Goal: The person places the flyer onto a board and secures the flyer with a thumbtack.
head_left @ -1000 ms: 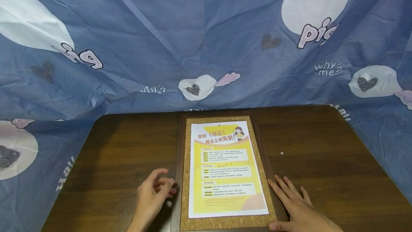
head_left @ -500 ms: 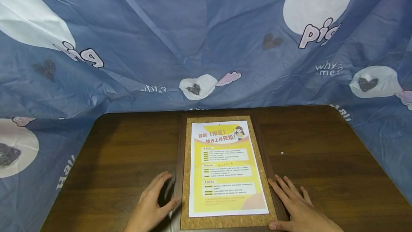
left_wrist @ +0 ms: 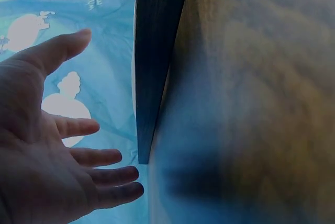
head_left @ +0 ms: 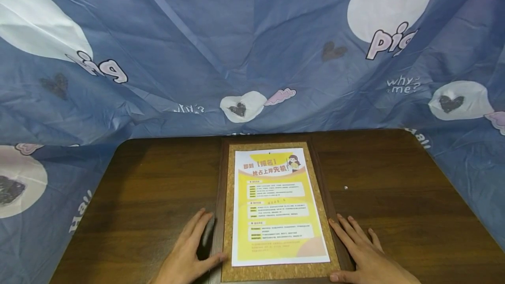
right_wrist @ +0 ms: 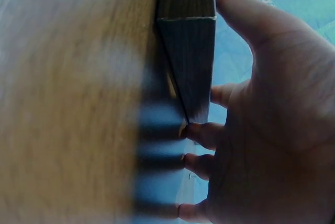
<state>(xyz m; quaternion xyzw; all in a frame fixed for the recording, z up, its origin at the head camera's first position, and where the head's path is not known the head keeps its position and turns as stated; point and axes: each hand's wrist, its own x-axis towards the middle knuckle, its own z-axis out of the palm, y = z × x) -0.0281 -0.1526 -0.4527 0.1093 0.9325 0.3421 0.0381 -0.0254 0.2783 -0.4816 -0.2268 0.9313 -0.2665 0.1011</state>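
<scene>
A framed corkboard [head_left: 276, 271] lies on the table, bearing a yellow and white printed poster [head_left: 280, 231]. A tiny dark spot, perhaps a pin, shows at the poster's top edge. My left hand [head_left: 183, 251] is beside the board's lower left side, fingers spread and thumb reaching over the dark wooden frame [left_wrist: 152, 67]. Whether that thumb touches the frame, I cannot tell. On the opposite side, my right hand [head_left: 364, 253] rests against the frame's lower right, thumb on the corner and fingers along the side. In the right wrist view, its fingertips [right_wrist: 201, 135] reach down by the frame's edge.
The brown wooden table [head_left: 394, 214] extends to both sides of the board. A tiny whitish object [head_left: 345, 187] lies to the right of it. Behind the table hangs a blue printed cloth [head_left: 197, 56].
My left hand's fingers have gone from curled to spread, and its thumb has moved right, over the frame. The right hand and the board have stayed in place.
</scene>
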